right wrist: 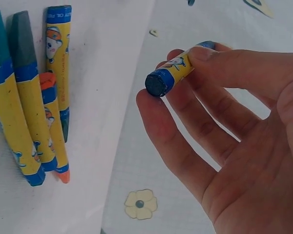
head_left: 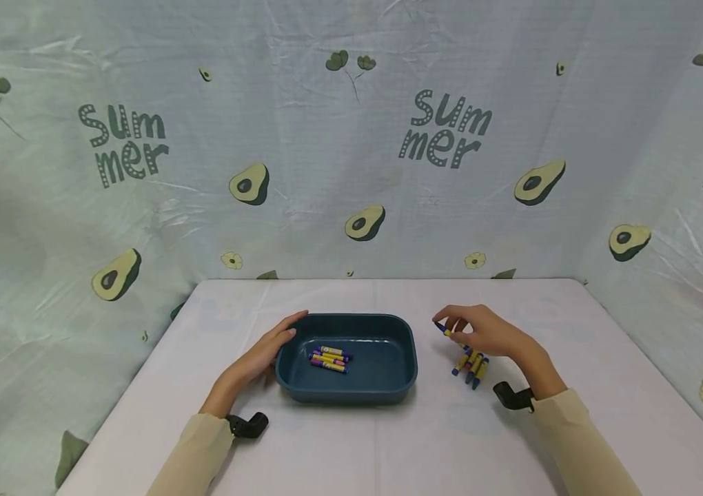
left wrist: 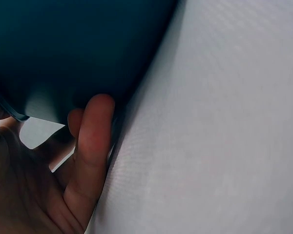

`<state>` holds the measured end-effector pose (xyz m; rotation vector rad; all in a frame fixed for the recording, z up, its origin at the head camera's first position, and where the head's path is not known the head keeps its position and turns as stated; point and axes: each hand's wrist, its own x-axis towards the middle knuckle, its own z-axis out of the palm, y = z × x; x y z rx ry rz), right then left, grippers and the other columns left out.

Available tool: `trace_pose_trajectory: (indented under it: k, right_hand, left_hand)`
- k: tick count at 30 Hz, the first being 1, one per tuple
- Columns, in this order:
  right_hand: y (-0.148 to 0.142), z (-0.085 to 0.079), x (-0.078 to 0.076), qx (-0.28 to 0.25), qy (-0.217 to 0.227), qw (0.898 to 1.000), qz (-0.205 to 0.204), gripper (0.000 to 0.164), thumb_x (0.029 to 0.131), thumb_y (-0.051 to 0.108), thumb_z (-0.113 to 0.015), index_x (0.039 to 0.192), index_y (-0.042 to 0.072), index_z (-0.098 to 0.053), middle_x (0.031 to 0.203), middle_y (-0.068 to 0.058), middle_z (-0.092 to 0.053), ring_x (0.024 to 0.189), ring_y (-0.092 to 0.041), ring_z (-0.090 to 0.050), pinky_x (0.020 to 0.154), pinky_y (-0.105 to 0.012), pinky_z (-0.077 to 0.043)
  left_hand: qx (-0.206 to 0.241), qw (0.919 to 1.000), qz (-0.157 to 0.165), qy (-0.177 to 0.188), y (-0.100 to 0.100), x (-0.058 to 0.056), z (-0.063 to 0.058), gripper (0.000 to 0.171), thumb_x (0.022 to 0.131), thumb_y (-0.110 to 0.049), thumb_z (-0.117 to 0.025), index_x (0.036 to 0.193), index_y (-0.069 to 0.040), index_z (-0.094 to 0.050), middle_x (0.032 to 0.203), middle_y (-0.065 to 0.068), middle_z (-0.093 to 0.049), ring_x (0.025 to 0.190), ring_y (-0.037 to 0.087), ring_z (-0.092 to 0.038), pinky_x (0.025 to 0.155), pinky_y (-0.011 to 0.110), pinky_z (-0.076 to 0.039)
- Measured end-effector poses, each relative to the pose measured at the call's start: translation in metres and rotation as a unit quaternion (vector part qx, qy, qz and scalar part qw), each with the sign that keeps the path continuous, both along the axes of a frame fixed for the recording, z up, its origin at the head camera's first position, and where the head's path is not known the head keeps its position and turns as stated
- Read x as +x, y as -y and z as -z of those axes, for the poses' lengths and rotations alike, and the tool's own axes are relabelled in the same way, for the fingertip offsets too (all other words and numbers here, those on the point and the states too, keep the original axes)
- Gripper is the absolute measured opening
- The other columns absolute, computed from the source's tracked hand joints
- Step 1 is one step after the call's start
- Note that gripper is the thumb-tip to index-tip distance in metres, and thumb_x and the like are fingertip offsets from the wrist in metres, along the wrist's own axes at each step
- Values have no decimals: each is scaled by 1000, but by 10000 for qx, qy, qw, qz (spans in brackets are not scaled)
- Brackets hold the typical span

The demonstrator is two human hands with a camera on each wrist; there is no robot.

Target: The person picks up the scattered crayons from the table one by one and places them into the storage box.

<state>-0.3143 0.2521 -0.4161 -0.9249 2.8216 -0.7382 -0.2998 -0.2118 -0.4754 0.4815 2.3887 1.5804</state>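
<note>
While right hand (head_left: 491, 332) pinches one crayon (right wrist: 173, 74) near four others (right wrist: 33, 105), left hand (head_left: 269, 351) grips one tray (head_left: 347, 398).

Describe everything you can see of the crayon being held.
The crayon is a slim, roundish stick in a paper-like yellow wrapper with a cartoon print and a blue band near its flat, dark end. The other end looks blue too, though partly hidden. It is pinched in the right hand, slanting, and appears raised off the table. It stays clear of the loose crayons nearby; only the hand touches it.
</note>
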Motion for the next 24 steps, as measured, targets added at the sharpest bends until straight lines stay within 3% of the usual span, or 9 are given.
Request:
trace_pose_trajectory:
  k: [8, 18, 24]
  right_hand:
    - [6, -9, -2, -25, -185, 9996, -229, 39, 96, 4, -68, 132, 18, -65, 109, 0, -72, 100, -16, -67, 84, -33, -57]
    - [18, -25, -2, -108, -336, 9986, -392, 39, 96, 4, -68, 132, 18, -66, 109, -1, -73, 100, -17, -70, 83, -37, -57]
    - [29, -34, -5, -76, -383, 9981, -466, 39, 96, 5, -67, 133, 18, -65, 109, -2, -74, 100, -17, -70, 80, -33, -57]
  left_hand:
    - [17, 10000, -43, 9, 2, 1, 0, 51, 114, -33, -30, 165, -25, -27, 173, 12, -20, 160, 41, -16, 125, 69, -11]
    - [17, 10000, 31, -44, 3, 1, 1, 51, 114, -34, -30, 165, -25, -28, 173, 12, -20, 160, 41, -16, 125, 68, -12]
    - [-23, 10000, 24, -71, 2, 1, 1, 52, 114, -36, -31, 164, -26, -28, 174, 11, -20, 160, 40, -16, 125, 68, -11]
